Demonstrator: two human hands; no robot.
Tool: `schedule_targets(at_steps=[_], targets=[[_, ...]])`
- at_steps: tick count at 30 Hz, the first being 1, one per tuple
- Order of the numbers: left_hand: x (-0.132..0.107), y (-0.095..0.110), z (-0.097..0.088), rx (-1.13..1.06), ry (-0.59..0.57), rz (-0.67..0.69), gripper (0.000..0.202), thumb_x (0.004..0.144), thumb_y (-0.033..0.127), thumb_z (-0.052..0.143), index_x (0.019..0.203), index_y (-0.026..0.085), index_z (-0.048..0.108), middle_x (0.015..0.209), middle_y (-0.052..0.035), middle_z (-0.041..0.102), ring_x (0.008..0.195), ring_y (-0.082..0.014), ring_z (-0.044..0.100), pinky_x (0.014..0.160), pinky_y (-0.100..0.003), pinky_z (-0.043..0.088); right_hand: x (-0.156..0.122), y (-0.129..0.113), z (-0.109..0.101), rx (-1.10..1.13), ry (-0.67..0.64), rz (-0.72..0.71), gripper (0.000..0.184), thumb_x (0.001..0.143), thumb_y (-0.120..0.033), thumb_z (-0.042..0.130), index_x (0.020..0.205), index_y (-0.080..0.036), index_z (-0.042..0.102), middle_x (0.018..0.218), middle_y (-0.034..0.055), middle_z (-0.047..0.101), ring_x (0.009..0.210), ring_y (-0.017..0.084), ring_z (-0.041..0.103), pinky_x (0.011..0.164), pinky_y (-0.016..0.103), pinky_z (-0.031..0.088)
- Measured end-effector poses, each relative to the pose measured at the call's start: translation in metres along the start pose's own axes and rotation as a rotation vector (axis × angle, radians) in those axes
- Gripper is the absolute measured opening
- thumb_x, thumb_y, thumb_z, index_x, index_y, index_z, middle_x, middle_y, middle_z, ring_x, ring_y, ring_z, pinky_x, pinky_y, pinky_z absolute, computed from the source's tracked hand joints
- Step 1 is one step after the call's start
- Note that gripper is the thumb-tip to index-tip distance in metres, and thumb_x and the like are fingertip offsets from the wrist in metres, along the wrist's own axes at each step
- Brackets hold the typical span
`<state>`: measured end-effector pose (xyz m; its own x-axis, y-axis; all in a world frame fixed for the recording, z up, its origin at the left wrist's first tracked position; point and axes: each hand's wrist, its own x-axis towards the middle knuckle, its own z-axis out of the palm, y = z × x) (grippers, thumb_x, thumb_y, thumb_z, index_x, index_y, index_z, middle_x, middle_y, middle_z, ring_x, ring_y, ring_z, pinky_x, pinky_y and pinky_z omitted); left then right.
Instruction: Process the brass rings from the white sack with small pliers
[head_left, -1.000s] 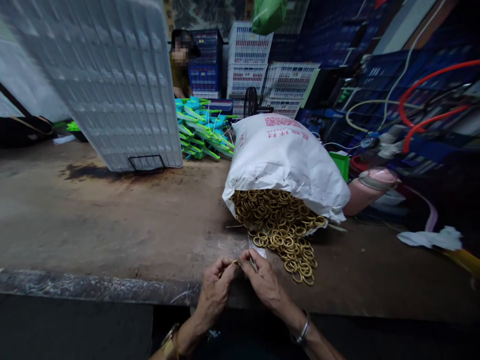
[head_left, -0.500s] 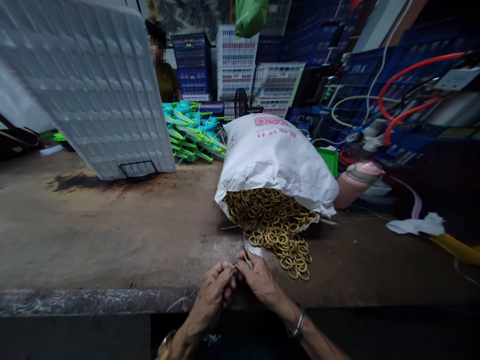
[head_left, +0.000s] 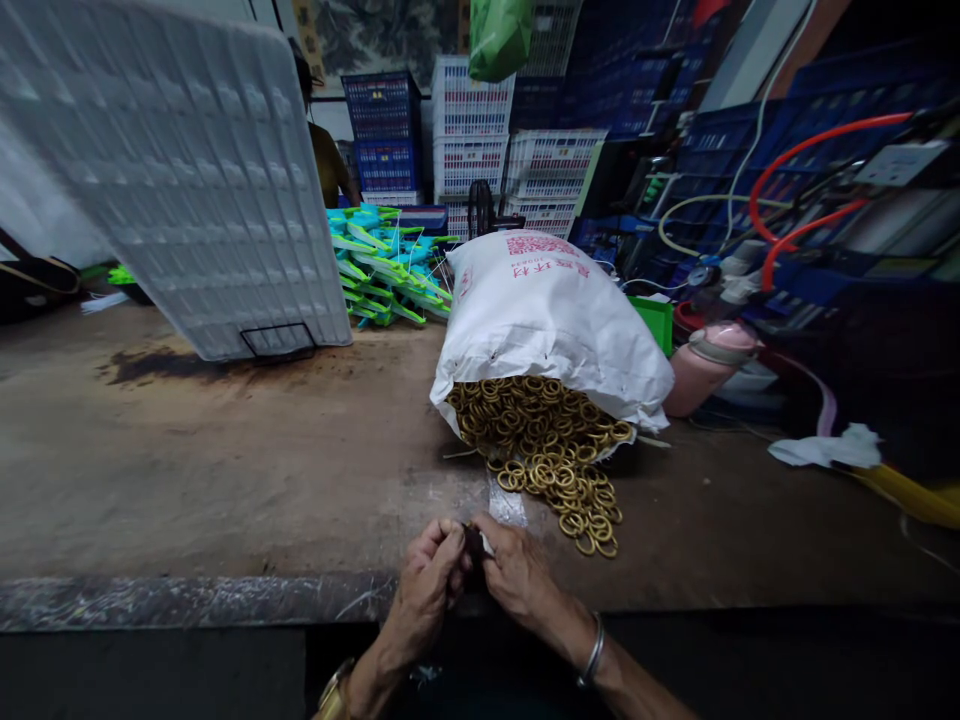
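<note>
Over the table's front edge my two hands work close together. My left hand [head_left: 430, 577] is closed in a pinch on what looks like a gold-coloured ring, of which only a sliver shows between the fingertips. Curled beside it, my right hand [head_left: 519, 572] grips a small pointed blade, now mostly hidden by the fingers. Just beyond the hands, a pile of gold-coloured rings [head_left: 574, 490] spills from the mouth of a white woven sack [head_left: 540, 300] with red print, lying on its side.
At left a large pale ribbed panel [head_left: 195, 190] leans upright on the wooden table [head_left: 225, 470]. Bright green and blue plastic pieces [head_left: 382, 265] are heaped behind it, near a person [head_left: 326, 165]. A pink bottle [head_left: 712, 365] stands right; stacked crates [head_left: 472, 125] fill the back.
My right hand has turned and its fingers have closed further, so the blade that pointed up is now mostly covered. My left hand stays nearly in place. The sack and rings have not moved.
</note>
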<state>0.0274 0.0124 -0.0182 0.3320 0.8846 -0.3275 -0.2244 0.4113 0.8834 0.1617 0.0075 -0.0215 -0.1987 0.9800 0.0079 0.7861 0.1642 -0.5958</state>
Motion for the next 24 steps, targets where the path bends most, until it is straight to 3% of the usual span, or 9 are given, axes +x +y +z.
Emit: schedule_targets(at_steps=[3,8,13,16,19,22,24], targets=[[0.000,0.001,-0.001,0.031,0.006,0.018,0.033,0.076,0.050,0.051,0.067,0.019,0.044,0.047,0.0091,0.036,0.037,-0.0037,0.023,0.037,-0.017,0.017,0.002,0.000,-0.001,-0.048,-0.038,0.007,0.035,0.060,-0.003,0.036,0.085,-0.020,0.053,0.067,-0.0001,0.059,0.059,0.013,0.050,0.054,0.022,0.027],[-0.006,-0.001,-0.004,0.064,0.001,0.007,0.036,0.074,0.050,0.053,0.063,0.017,0.046,0.049,0.0073,0.040,0.038,-0.0028,0.026,0.037,-0.016,0.018,0.002,0.003,-0.001,-0.141,-0.083,0.035,0.033,0.062,-0.005,0.039,0.089,-0.018,0.053,0.065,0.0008,0.059,0.059,0.014,0.051,0.053,0.023,0.026],[-0.016,0.008,0.000,-0.136,-0.055,-0.142,0.031,0.069,0.046,0.062,0.067,0.018,0.047,0.050,0.0060,0.048,0.035,-0.0019,0.027,0.035,-0.015,0.015,-0.003,0.016,-0.008,-0.261,0.075,0.128,0.028,0.064,-0.007,0.042,0.087,-0.018,0.052,0.069,0.0025,0.061,0.061,0.015,0.054,0.053,0.024,0.027],[-0.013,0.017,0.004,-0.289,-0.060,-0.209,0.028,0.069,0.042,0.063,0.068,0.017,0.052,0.063,0.0021,0.055,0.041,-0.0025,0.033,0.038,-0.015,0.022,-0.015,0.035,-0.026,-0.221,0.270,0.206,0.027,0.068,-0.006,0.041,0.088,-0.020,0.051,0.078,0.0023,0.064,0.071,0.015,0.059,0.059,0.022,0.033],[-0.007,0.017,0.007,-0.332,-0.052,-0.222,0.027,0.067,0.040,0.064,0.066,0.015,0.056,0.068,-0.0010,0.058,0.043,-0.0038,0.035,0.037,-0.016,0.023,-0.035,0.062,-0.046,-0.251,0.452,0.373,0.018,0.081,-0.023,0.043,0.098,-0.020,0.048,0.082,0.0044,0.066,0.072,0.018,0.062,0.059,0.024,0.037],[-0.002,0.009,0.009,-0.355,-0.019,-0.238,0.025,0.064,0.038,0.066,0.067,0.014,0.059,0.066,-0.0022,0.059,0.041,-0.0044,0.036,0.036,-0.017,0.023,-0.053,0.085,-0.055,-0.364,0.431,0.482,0.036,0.081,-0.041,0.048,0.110,-0.020,0.043,0.080,0.0063,0.067,0.068,0.022,0.063,0.056,0.027,0.037],[0.000,0.004,0.009,-0.393,0.014,-0.234,0.024,0.062,0.037,0.068,0.069,0.016,0.059,0.065,-0.0017,0.060,0.040,-0.0049,0.037,0.035,-0.017,0.023,-0.056,0.090,-0.053,-0.435,0.382,0.504,0.042,0.080,-0.044,0.050,0.113,-0.019,0.042,0.079,0.0072,0.068,0.068,0.024,0.064,0.057,0.028,0.037]])
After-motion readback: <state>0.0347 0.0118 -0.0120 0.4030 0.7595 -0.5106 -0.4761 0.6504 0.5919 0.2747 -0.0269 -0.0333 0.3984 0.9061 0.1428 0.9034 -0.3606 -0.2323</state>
